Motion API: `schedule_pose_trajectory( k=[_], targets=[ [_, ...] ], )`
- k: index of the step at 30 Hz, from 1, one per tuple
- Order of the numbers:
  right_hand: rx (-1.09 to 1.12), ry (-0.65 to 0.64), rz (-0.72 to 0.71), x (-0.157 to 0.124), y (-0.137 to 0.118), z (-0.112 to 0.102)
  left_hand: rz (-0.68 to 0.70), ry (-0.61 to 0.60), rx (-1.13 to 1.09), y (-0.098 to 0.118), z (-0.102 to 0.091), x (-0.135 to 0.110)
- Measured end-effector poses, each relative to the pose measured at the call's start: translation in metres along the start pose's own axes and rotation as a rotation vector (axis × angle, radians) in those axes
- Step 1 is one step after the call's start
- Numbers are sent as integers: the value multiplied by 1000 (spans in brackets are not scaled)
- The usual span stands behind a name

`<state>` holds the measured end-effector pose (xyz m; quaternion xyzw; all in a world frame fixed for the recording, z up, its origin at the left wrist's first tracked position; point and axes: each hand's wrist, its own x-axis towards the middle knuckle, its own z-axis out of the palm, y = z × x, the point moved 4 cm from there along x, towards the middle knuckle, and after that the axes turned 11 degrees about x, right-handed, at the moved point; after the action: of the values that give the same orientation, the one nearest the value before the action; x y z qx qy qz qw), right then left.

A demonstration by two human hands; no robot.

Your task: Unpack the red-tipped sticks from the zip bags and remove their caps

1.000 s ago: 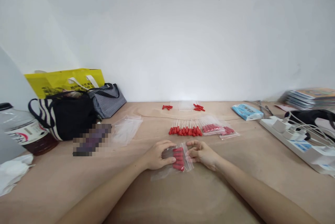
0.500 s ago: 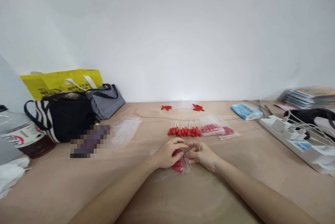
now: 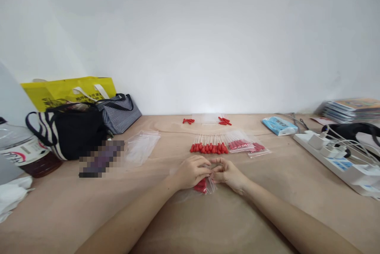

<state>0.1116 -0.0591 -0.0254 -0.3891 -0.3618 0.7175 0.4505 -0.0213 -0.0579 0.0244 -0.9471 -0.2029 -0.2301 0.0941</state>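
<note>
Between my hands is a clear zip bag [image 3: 200, 186] with red pieces inside, lying on the table. My left hand [image 3: 192, 171] covers much of the bag, its fingers closed on the zip edge. My right hand [image 3: 227, 175] pinches the same edge from the right, thumb and forefinger together. Just beyond them lies a row of red-tipped droppers [image 3: 209, 148] with pale stems pointing away. To the right of that row, filled zip bags [image 3: 242, 145] with red pieces overlap each other. Loose red pieces [image 3: 188, 121] lie farther back near the wall.
Flat clear bags [image 3: 142, 147] lie to the left, beside a blurred dark object [image 3: 102, 159]. Cloth bags [image 3: 74, 131] and a bottle [image 3: 26, 151] stand far left. A blue tissue pack [image 3: 279, 126], a white power strip [image 3: 335, 159] with cables and stacked booklets [image 3: 350, 110] are at right.
My left hand's fingers have closed in toward the zip edge, hiding more of the red pieces. My right hand keeps its pinch in nearly the same place.
</note>
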Motion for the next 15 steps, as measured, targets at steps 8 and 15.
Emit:
schedule_pose_trajectory(
  k=[8, 15],
  targets=[
    [45, 16, -30, 5, 4, -6, 232, 27, 226, 7, 0, 5],
    [-190, -104, -171, 0, 0, 3, 59, -14, 113, -4, 2, -2]
  ],
)
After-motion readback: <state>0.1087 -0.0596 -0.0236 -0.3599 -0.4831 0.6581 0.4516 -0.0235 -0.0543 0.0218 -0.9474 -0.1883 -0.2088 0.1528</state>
